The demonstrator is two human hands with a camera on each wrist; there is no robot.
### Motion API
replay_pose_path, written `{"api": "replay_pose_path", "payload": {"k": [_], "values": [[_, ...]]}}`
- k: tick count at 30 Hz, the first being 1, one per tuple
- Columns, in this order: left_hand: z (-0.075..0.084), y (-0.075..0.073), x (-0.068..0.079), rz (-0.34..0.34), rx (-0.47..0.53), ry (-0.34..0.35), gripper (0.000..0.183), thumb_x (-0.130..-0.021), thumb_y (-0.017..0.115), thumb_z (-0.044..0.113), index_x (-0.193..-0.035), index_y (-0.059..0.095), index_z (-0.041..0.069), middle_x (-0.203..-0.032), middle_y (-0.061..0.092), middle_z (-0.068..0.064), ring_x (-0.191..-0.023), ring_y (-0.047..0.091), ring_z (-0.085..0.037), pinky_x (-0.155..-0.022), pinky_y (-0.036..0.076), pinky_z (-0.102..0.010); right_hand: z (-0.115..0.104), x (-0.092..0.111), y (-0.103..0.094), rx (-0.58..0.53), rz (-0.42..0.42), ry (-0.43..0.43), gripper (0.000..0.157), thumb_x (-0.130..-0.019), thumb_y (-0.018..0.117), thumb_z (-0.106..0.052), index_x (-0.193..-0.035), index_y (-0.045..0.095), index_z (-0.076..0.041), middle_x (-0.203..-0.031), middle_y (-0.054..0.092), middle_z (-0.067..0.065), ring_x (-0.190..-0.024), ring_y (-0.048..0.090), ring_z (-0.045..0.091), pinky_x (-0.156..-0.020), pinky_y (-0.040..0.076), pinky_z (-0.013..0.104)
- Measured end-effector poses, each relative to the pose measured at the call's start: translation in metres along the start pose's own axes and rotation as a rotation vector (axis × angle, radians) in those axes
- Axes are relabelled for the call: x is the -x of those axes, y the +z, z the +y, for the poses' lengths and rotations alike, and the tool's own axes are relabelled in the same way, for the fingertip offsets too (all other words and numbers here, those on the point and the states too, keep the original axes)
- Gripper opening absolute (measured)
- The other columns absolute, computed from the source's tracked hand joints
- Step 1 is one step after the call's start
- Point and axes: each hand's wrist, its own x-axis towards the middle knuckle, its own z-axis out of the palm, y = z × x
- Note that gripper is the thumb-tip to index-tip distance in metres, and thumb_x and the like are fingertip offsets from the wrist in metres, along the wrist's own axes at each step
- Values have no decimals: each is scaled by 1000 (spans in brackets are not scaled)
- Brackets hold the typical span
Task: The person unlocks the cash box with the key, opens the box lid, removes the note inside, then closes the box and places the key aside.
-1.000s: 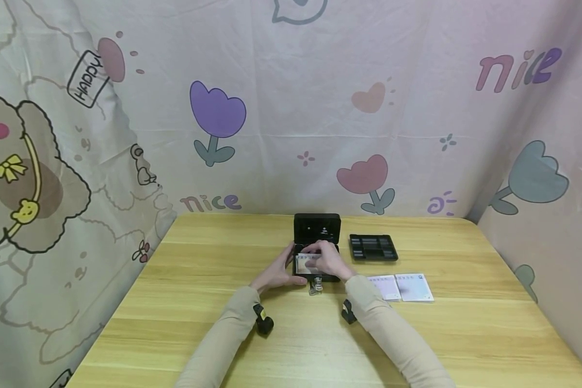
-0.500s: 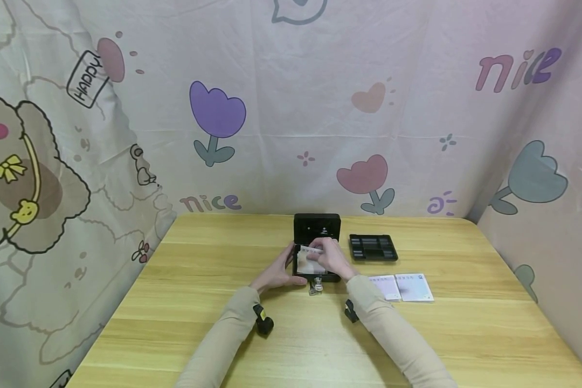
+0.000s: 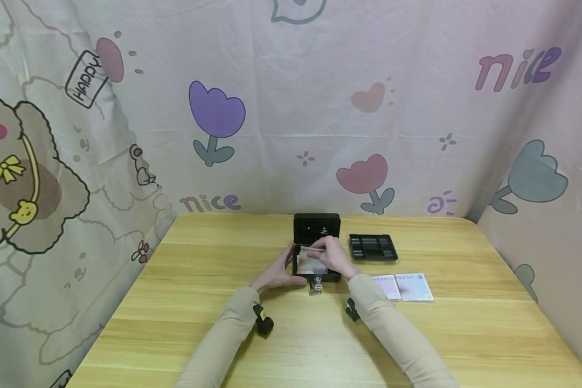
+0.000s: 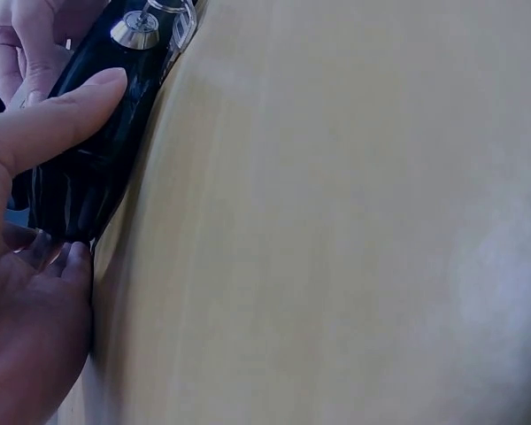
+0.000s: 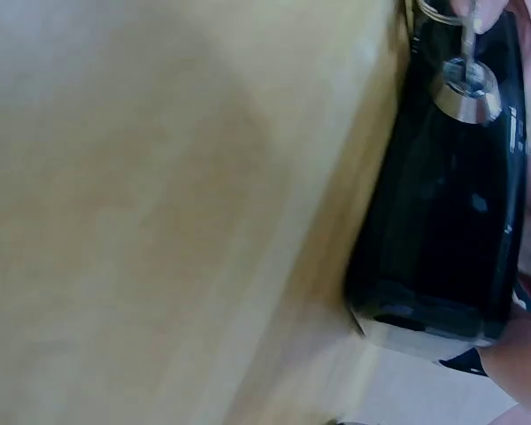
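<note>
A small black cash box (image 3: 300, 229) stands with its lid up at the far middle of the table. My left hand (image 3: 277, 272) holds its left side, thumb (image 4: 75, 115) on the front wall and fingers round the side. Inside the box lies a pale printed memo pad (image 3: 309, 264). My right hand (image 3: 337, 260) reaches in from the right and pinches the pad's far right part between thumb and fingers. On the box's front, a key with a ring sits in the silver lock (image 5: 469, 96). The box's floor is mostly hidden by the pad.
Right of the box lies a black compartment tray (image 3: 373, 249). Nearer, two pale pads lie side by side, a lilac one (image 3: 390, 290) partly behind the right sleeve and a bluish one (image 3: 414, 288). A printed cloth (image 3: 281, 108) hangs behind the table.
My right hand has shifted slightly back and right; the pad has settled further into the box, its back edge now farther from me. My left hand has stayed put.
</note>
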Motion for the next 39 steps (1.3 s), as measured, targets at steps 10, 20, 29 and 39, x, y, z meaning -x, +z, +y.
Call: {"api": "replay_pose_path", "payload": {"k": [10,20,29,39], "values": [[0,0,0,3,-8,2,122,-77,87,14,-161,0,2,-169,6,-21,-155,18,-40,-128,19,-50,-4,4,-32,-83,0,48,14,-86,79,-17,-92,77,-5,-91,75,11,-75,62,13,-66,52,26],[-3,-2,-2,0,-49,-2,121,-78,87,17,-162,0,3,-170,5,-20,-155,21,-40,-129,20,-48,13,36,-88,-88,-98,-45,12,-87,79,-22,-88,77,-10,-81,74,4,-66,57,4,-61,49,20],[1,-2,1,8,-76,-11,122,-77,87,20,-162,1,4,-170,4,-19,-155,20,-39,-128,20,-50,55,81,-146,-87,-196,-17,6,-87,76,-9,-88,75,-3,-81,74,6,-70,60,-1,-66,53,18],[0,-2,1,-9,-55,-11,123,-78,87,19,-162,-2,4,-170,3,-19,-156,17,-39,-129,19,-50,100,123,-208,-40,-214,164,15,-87,76,-10,-95,73,2,-88,74,2,-77,62,-1,-71,52,17]]}}
